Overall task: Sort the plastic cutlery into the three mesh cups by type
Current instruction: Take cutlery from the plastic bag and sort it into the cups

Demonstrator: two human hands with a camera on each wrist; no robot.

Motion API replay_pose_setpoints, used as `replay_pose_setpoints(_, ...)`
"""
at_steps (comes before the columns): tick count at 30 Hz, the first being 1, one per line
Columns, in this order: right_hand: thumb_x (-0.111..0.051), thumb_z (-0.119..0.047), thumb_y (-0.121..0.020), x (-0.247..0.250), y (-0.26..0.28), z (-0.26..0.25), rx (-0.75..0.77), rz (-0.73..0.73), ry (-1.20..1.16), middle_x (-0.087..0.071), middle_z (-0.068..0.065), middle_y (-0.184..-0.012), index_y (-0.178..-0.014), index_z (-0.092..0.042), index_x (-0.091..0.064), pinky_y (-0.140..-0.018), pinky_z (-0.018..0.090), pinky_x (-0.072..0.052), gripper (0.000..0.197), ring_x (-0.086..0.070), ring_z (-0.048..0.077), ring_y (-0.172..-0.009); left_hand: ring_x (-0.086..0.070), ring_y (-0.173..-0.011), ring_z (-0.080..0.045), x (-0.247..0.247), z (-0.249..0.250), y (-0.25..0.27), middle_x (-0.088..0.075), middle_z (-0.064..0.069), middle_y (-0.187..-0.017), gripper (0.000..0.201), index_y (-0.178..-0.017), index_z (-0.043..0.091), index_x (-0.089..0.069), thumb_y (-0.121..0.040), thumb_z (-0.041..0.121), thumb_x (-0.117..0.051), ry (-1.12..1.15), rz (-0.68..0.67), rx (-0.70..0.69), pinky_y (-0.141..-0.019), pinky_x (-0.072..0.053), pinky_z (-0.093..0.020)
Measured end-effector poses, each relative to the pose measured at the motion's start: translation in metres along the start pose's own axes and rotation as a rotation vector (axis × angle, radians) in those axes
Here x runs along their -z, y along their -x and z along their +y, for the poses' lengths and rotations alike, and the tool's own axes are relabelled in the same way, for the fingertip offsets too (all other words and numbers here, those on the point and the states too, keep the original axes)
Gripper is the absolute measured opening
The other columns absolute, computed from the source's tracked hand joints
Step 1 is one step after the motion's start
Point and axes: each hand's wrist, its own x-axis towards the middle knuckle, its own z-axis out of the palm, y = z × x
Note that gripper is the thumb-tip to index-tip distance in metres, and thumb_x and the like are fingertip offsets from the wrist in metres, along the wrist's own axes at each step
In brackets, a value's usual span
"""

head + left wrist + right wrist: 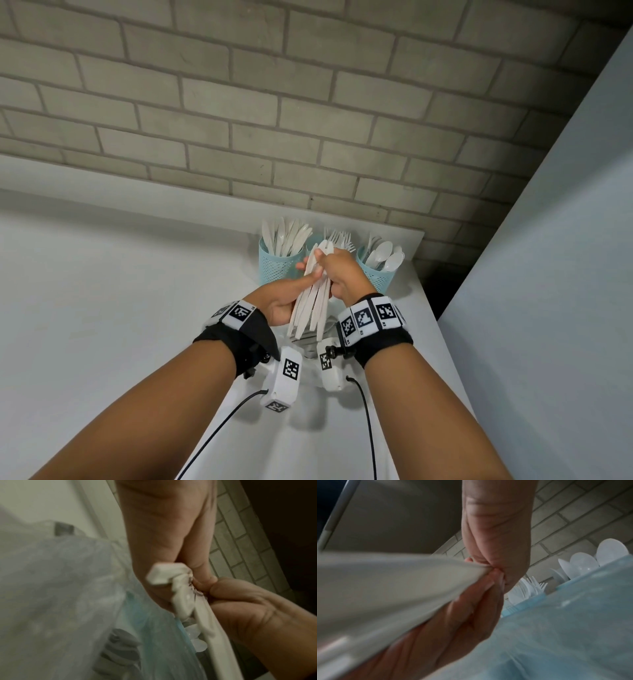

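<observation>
A bundle of white plastic knives (310,308) is held in both hands just in front of three light blue mesh cups. My left hand (289,296) lies under the bundle with its thumb pressed on top. My right hand (339,272) grips the bundle from the right, thumb near its upper end. The left cup (274,265) holds knives, the middle cup's forks (340,236) show above my hands, and the right cup (378,275) holds spoons. In the right wrist view the bundle (385,588) fills the left side, with spoons (590,561) and forks (533,586) beyond.
The cups stand at the back right corner of a white table (120,308), against a grey brick wall (308,120). The table's right edge runs close beside my right wrist, with a pale panel (565,274) beyond it. Wrist camera cables hang below my forearms.
</observation>
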Motion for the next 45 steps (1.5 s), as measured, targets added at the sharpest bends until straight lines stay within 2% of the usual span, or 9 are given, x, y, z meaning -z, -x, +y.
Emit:
replay_pose_setpoints(5,-0.038,-0.009,-0.101,0.011,0.001,-0.011,0.076,0.132,-0.223,-0.059,0.016,-0.078,-0.084,-0.003,-0.051,-0.069,0.04,-0.053,0.022,-0.059,0.022,-0.064,-0.068,-0.072,-0.015,0.0,-0.004,0.002,-0.068,-0.007,-0.083,0.036,-0.1,0.009,-0.063,-0.092,0.041,-0.049,0.05,0.018,0.033,-0.067,-0.057,-0.025)
replay_pose_setpoints(8,-0.039,-0.008,-0.1,0.015,-0.001,-0.018,0.246,0.21,-0.27,-0.062,0.02,-0.097,-0.112,-0.001,-0.049,-0.061,0.035,-0.055,0.017,-0.064,0.021,-0.067,-0.069,-0.066,-0.016,-0.001,-0.002,0.003,-0.071,-0.008,-0.077,0.043,-0.098,0.007,-0.064,-0.091,0.046,-0.048,0.12,0.073,0.028,-0.065,-0.058,-0.025)
replay_pose_setpoints(12,-0.04,-0.01,-0.1,0.01,0.009,-0.024,0.509,0.199,-0.177,-0.062,0.011,-0.105,-0.108,-0.012,-0.046,-0.059,0.026,-0.056,0.01,-0.068,0.014,-0.071,-0.069,-0.058,-0.018,-0.002,0.002,-0.001,-0.066,-0.01,-0.074,0.055,-0.096,0.002,-0.061,-0.092,0.053,-0.043,0.229,0.133,0.053,-0.062,-0.058,-0.028)
replay_pose_setpoints(16,-0.042,-0.014,-0.099,0.002,0.017,-0.024,0.687,0.131,-0.008,-0.063,-0.001,-0.097,-0.112,-0.017,-0.045,-0.074,0.029,-0.057,0.013,-0.068,0.011,-0.081,-0.069,-0.058,-0.023,-0.002,0.004,-0.001,-0.059,-0.014,-0.081,0.05,-0.097,0.0,-0.058,-0.095,0.048,-0.044,0.308,0.147,0.066,-0.061,-0.059,-0.033)
replay_pose_setpoints(27,-0.064,-0.021,-0.088,-0.015,0.024,-0.029,0.672,-0.044,-0.075,-0.065,0.005,-0.094,-0.119,-0.021,-0.04,-0.082,0.031,-0.054,0.039,-0.067,0.01,-0.078,-0.059,-0.075,-0.019,-0.003,0.015,0.003,-0.054,-0.011,-0.079,0.021,-0.09,0.001,-0.059,-0.098,0.016,-0.046,0.482,0.212,-0.056,-0.059,-0.058,-0.029)
replay_pose_setpoints(32,-0.062,-0.017,-0.089,-0.011,0.017,-0.027,0.69,0.135,0.146,-0.066,0.005,-0.074,-0.095,-0.02,-0.054,-0.073,0.036,-0.054,0.011,-0.064,0.017,-0.067,-0.04,-0.04,-0.003,-0.003,0.016,0.002,-0.047,-0.003,-0.066,0.019,-0.096,0.013,-0.054,-0.1,0.025,-0.039,0.28,0.357,-0.093,-0.032,-0.032,-0.01)
replay_pose_setpoints(36,-0.061,-0.024,-0.088,0.0,-0.002,-0.025,0.595,0.363,0.286,-0.066,0.008,-0.077,-0.096,-0.004,-0.058,-0.057,0.028,-0.055,0.022,-0.064,0.021,-0.065,-0.025,-0.048,-0.007,0.002,0.017,0.004,-0.037,-0.002,-0.063,0.027,-0.082,0.009,-0.049,-0.099,0.028,-0.043,0.138,0.471,-0.155,-0.034,-0.021,-0.012)
replay_pose_setpoints(39,-0.055,-0.014,-0.086,0.005,-0.009,-0.022,0.528,0.338,0.382,-0.061,0.007,-0.061,-0.083,0.0,-0.059,-0.038,0.015,-0.044,0.015,-0.056,0.005,-0.04,-0.024,-0.05,-0.008,0.007,0.015,0.005,-0.036,-0.002,-0.064,0.029,-0.08,0.01,-0.05,-0.1,0.028,-0.042,0.079,0.497,-0.151,-0.035,-0.022,-0.013)
replay_pose_setpoints(45,-0.055,-0.013,-0.088,0.004,-0.019,-0.04,0.588,0.466,0.236,-0.059,0.006,-0.061,-0.085,-0.004,-0.057,-0.042,0.019,-0.048,0.01,-0.056,0.004,-0.039,-0.033,-0.056,-0.012,0.019,0.017,0.007,-0.037,0.0,-0.064,0.041,-0.063,0.018,-0.039,-0.099,0.037,-0.037,-0.461,0.675,-0.339,-0.054,-0.029,-0.025)
